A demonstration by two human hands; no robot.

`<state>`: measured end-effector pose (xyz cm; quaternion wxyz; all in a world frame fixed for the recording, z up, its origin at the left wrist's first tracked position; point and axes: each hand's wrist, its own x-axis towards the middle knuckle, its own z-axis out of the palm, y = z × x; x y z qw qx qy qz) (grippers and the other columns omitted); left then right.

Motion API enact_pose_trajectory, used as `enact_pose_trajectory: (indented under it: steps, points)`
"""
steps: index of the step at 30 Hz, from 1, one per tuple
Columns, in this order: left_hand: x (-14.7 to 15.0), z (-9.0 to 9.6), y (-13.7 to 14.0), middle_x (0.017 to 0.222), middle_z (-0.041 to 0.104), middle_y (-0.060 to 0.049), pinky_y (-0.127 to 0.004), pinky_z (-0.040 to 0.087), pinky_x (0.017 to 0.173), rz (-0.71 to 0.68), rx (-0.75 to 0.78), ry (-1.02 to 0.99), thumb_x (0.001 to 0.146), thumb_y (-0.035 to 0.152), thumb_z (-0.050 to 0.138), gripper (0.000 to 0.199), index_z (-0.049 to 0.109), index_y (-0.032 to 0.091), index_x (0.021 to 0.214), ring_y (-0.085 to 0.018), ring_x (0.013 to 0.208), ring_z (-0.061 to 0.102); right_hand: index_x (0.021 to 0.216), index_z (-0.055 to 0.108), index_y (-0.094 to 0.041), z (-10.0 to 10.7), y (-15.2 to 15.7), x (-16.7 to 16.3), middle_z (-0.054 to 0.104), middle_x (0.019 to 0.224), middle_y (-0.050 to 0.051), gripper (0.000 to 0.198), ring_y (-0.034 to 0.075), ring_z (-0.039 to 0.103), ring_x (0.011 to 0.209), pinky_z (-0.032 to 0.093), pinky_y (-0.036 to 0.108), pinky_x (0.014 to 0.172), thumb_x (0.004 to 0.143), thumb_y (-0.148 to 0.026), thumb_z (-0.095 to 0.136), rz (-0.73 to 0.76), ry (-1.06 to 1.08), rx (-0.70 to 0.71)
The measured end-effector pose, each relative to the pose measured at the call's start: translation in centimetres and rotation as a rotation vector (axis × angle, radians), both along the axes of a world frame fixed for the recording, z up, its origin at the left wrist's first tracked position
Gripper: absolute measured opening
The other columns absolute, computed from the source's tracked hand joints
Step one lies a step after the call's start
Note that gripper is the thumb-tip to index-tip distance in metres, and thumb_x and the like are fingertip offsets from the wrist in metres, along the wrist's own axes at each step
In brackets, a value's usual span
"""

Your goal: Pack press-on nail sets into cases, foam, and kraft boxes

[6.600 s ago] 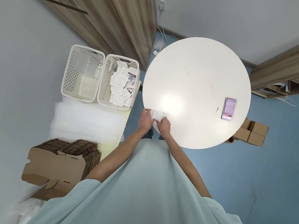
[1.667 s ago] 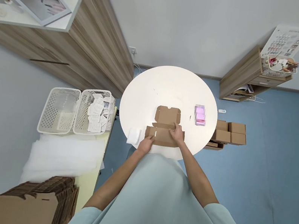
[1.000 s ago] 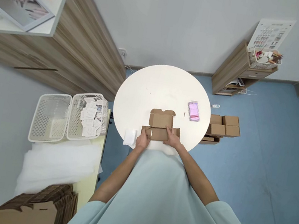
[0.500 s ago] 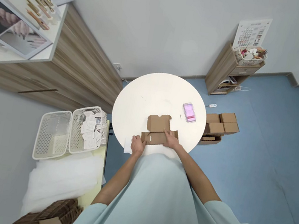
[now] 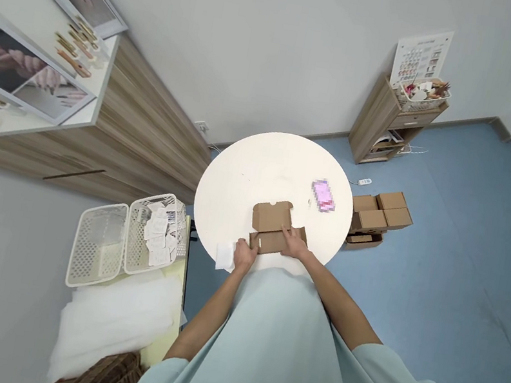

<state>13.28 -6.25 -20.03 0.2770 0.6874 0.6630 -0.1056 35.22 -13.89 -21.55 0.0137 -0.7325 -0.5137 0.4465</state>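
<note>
so I've got my left hand [image 5: 245, 256] and right hand [image 5: 294, 244] holding opposite ends of this cardboard box [image 5: 271, 242], near my edge of the surface [image 5: 267, 167], long axis roughly side-to-side, lid panel [image 5: 271, 216] pointing away

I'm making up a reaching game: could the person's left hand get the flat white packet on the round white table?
Probably yes: the flat white packet lies close beside the left hand, with nothing seen between, though that hand is busy at the brown cardboard box.

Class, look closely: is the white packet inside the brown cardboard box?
No, the white packet lies outside the box, beside the left hand.
</note>
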Motion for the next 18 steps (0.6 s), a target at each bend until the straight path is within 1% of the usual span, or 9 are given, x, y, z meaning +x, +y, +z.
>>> enact_pose_trajectory:
  steps: [3,5,7,9,12,14,16,18]
  points:
    - [-0.6,0.0,0.6,0.118,0.079,-0.019,-0.033,0.049,0.087,0.010,-0.036,0.018,0.099,0.028,0.063,0.016,0.072,0.016,0.107,-0.032,0.115,0.074,0.177,0.002,-0.034,-0.2,0.1,0.1,0.005,0.181,0.024,0.134,0.043,0.057,0.145,0.051,0.043,0.111,0.080,-0.036,0.094,-0.004,0.006,-0.005]
    - [-1.2,0.2,0.9,0.111,0.081,-0.017,-0.033,0.049,0.085,0.005,-0.046,0.011,0.099,0.025,0.061,0.014,0.073,0.018,0.098,-0.032,0.111,0.075,0.177,0.002,-0.035,-0.4,0.1,0.1,0.005,0.181,0.024,0.139,0.042,0.057,0.145,0.050,0.043,0.112,0.076,-0.039,0.097,-0.010,0.013,-0.004]
    - [-1.6,0.5,1.0,0.113,0.081,-0.016,-0.033,0.049,0.086,0.002,-0.035,-0.002,0.098,0.026,0.060,0.015,0.073,0.019,0.098,-0.032,0.112,0.075,0.177,0.001,-0.037,-0.5,0.1,0.2,0.005,0.181,0.023,0.142,0.042,0.057,0.145,0.049,0.043,0.113,0.074,-0.041,0.099,-0.015,0.022,0.000]
    - [-1.7,0.8,0.9,0.114,0.081,-0.015,-0.033,0.050,0.087,-0.004,-0.023,-0.024,0.099,0.030,0.060,0.018,0.073,0.019,0.102,-0.031,0.111,0.075,0.177,0.001,-0.037,-0.5,0.0,0.2,0.005,0.182,0.023,0.140,0.042,0.057,0.146,0.050,0.043,0.112,0.076,-0.039,0.098,-0.014,0.023,0.007]
    - [-1.2,1.0,0.2,0.102,0.082,-0.010,-0.032,0.050,0.084,-0.019,-0.026,-0.063,0.099,0.035,0.060,0.020,0.073,0.021,0.105,-0.028,0.102,0.076,0.177,0.002,-0.036,-0.3,0.0,0.2,0.005,0.182,0.022,0.132,0.043,0.056,0.146,0.052,0.043,0.109,0.081,-0.034,0.093,-0.004,0.011,0.013]
    - [-0.6,1.0,-0.4,0.096,0.082,-0.008,-0.031,0.051,0.082,-0.027,-0.044,-0.113,0.099,0.038,0.062,0.019,0.072,0.022,0.103,-0.027,0.097,0.076,0.177,0.003,-0.035,-0.1,0.0,0.1,0.005,0.182,0.022,0.130,0.043,0.056,0.146,0.052,0.043,0.109,0.082,-0.033,0.092,0.000,0.002,0.015]
    - [0.1,0.9,-0.9,0.101,0.082,-0.008,-0.032,0.052,0.084,-0.039,-0.053,-0.180,0.100,0.043,0.063,0.022,0.071,0.022,0.101,-0.027,0.099,0.076,0.177,0.004,-0.035,-0.1,0.0,0.1,0.006,0.182,0.022,0.130,0.042,0.055,0.147,0.052,0.042,0.110,0.082,-0.033,0.093,0.002,-0.004,0.024]
    - [0.6,0.6,-1.3,0.111,0.081,-0.010,-0.033,0.052,0.089,-0.051,-0.046,-0.235,0.101,0.047,0.064,0.026,0.070,0.021,0.100,-0.027,0.106,0.076,0.177,0.004,-0.034,-0.1,-0.1,0.1,0.008,0.182,0.022,0.131,0.041,0.054,0.149,0.051,0.041,0.111,0.081,-0.033,0.093,0.006,-0.010,0.034]
